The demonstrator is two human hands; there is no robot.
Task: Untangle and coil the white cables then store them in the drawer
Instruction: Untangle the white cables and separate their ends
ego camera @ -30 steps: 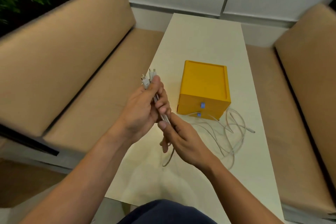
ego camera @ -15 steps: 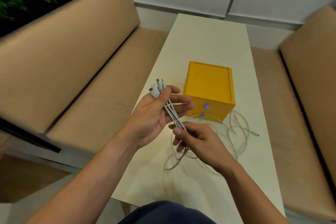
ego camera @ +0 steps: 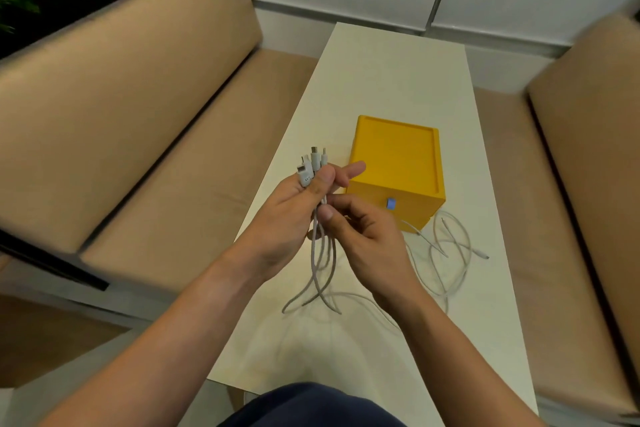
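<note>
The left hand [ego camera: 291, 218] grips the white cables [ego camera: 317, 274] near their plug ends; 4 connectors [ego camera: 311, 163] protrude above the thumb, and the fingers [ego camera: 349, 172] curl behind the bundle. The right hand [ego camera: 367, 239] pinches the same strands directly below the left thumb. From the grip the cables hang to the counter [ego camera: 391, 73] and trail right in loose, overlapping loops beside the yellow drawer unit [ego camera: 394, 163]. The drawer with the blue pull tab [ego camera: 390, 203] is closed.
</note>
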